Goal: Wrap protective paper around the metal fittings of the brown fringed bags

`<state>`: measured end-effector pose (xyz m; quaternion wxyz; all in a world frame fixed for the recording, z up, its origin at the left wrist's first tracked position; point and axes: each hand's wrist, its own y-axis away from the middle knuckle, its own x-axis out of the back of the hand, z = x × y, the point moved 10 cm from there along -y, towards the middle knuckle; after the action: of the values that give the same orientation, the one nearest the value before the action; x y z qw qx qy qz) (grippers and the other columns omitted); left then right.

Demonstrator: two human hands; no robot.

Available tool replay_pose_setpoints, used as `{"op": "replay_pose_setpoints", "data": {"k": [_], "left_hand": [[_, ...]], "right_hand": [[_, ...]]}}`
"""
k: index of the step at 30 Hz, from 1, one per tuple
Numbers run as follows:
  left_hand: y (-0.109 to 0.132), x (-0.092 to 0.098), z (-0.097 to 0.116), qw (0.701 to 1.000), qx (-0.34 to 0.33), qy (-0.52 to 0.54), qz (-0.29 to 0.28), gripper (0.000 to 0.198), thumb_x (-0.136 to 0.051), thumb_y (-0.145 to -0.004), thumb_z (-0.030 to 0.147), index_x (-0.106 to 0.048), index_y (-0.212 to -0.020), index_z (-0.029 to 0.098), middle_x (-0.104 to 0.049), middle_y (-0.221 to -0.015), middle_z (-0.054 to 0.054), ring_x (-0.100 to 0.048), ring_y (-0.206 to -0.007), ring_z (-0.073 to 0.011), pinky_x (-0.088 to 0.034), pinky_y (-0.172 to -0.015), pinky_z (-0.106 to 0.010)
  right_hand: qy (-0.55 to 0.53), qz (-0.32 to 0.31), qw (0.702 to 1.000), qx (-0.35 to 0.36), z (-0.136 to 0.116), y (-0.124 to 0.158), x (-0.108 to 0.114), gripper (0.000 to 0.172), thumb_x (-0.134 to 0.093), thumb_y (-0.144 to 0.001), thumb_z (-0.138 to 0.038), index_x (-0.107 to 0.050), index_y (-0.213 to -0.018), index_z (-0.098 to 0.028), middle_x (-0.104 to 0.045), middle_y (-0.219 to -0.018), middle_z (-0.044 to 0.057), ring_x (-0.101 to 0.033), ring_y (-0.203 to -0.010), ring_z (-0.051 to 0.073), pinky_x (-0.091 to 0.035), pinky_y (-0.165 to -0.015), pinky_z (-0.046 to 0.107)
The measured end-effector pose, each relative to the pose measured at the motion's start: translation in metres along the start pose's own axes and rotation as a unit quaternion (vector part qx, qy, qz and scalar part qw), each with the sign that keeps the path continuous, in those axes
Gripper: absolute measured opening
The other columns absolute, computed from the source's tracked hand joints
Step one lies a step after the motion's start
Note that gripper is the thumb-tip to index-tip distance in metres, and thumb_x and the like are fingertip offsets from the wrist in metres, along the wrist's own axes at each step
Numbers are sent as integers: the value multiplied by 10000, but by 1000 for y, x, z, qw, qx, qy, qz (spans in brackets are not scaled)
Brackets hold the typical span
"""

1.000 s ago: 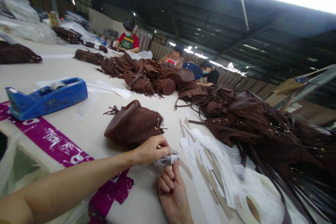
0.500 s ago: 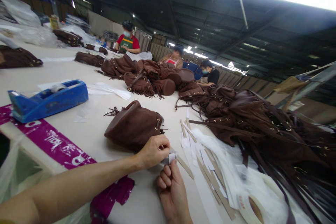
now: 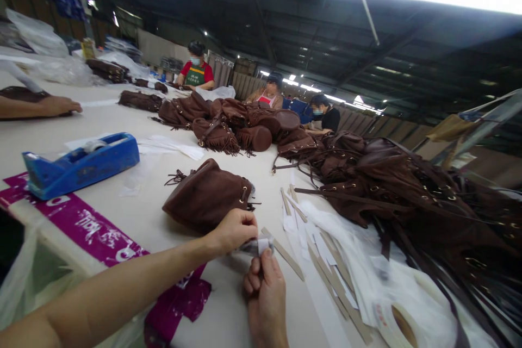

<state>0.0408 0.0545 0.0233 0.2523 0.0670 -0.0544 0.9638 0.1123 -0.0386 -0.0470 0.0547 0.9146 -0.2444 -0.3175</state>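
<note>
Both hands are close together over the pale table, just in front of a brown fringed drawstring bag (image 3: 207,196) lying on its side. A small white slip (image 3: 263,245), with greyish see-through material around it, is pinched between thumb and fingers of my right hand (image 3: 267,293). My left hand (image 3: 234,231) is closed in a pinch just above and left of the slip. What its fingertips hold, if anything, is too small to make out. Grey card strips (image 3: 283,253) lie right beside the hands.
A blue tape dispenser (image 3: 84,166) stands at left, by purple printed tape (image 3: 98,236) along the table edge. Brown bags (image 3: 379,174) are heaped at right and across the back. A tape roll (image 3: 393,323) lies at lower right. Another person's hand (image 3: 61,104) rests at far left; several people work behind.
My left fingertips have drawn slightly left, away from the slip. At far left another person's hand has come into view over a brown bag. The view has shifted slightly.
</note>
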Motion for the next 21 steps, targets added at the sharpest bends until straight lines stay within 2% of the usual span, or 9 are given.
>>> {"op": "replay_pose_setpoints", "data": {"k": [3,7,9,11,12,14,17,19,21], "left_hand": [[-6,-5,-20,996,72,47,-15,43,-526,-575,189,-524,-564,148,-453,-481,46,-363,-467,-78,-247,-434,-194],[-5,-6,-15,998,63,27,-10,37,-501,-585,165,-526,-566,147,-449,-483,43,-367,-468,-82,-258,-430,-195],[-1,-4,-1,1000,9,-11,3,43,-509,-603,136,-525,-566,147,-463,-515,37,-395,-503,-88,-297,-461,-197],[10,-5,28,984,-132,-122,23,97,-510,-668,110,-529,-580,145,-526,-610,10,-473,-597,-107,-382,-552,-206],[21,-11,43,954,-220,-202,25,129,-499,-717,102,-538,-601,143,-561,-674,-11,-509,-655,-121,-420,-608,-217],[47,-34,59,854,-370,-367,13,189,-457,-816,100,-571,-670,132,-599,-769,-54,-555,-738,-154,-472,-678,-249],[76,-66,53,709,-484,-513,-9,198,-438,-868,105,-632,-863,63,-628,-937,-146,-589,-923,-240,-520,-777,-323],[87,-76,48,661,-512,-549,-8,236,-440,-865,100,-627,-980,14,-610,-1069,-200,-553,-1072,-292,-495,-910,-380],[91,-78,48,668,-504,-547,-26,252,-448,-855,92,-618,-1027,21,-602,-1116,-198,-533,-1124,-286,-452,-995,-390]], "right_hand": [[27,1,999,26,-4,1,2,499,-737,-632,-601,-445,-644,-197,-394,-509,-112,-191,-377,11,-159,-349,162],[85,9,995,55,-7,-2,7,509,-705,-656,-624,-438,-614,-193,-357,-481,-112,-207,-371,17,-138,-348,170],[92,16,995,47,-6,-5,10,523,-692,-647,-646,-434,-597,-194,-336,-460,-117,-205,-360,19,-139,-340,172],[90,25,995,38,-5,-7,12,536,-690,-631,-658,-424,-574,-195,-316,-438,-122,-203,-349,20,-140,-333,172],[85,29,995,37,-5,-7,13,539,-697,-624,-652,-416,-564,-196,-308,-430,-124,-203,-348,21,-141,-332,170],[69,29,996,41,-6,-7,15,524,-721,-619,-614,-406,-563,-199,-311,-433,-124,-224,-356,25,-160,-336,166],[49,16,997,49,-10,-6,16,442,-731,-651,-545,-461,-612,-198,-384,-473,-105,-327,-389,51,-251,-357,175],[50,5,998,49,-11,-6,16,396,-712,-680,-536,-516,-658,-193,-437,-499,-87,-397,-415,72,-309,-377,190],[50,-6,998,49,-12,-6,16,392,-707,-688,-541,-539,-677,-187,-456,-506,-81,-417,-419,77,-331,-385,195]]}}
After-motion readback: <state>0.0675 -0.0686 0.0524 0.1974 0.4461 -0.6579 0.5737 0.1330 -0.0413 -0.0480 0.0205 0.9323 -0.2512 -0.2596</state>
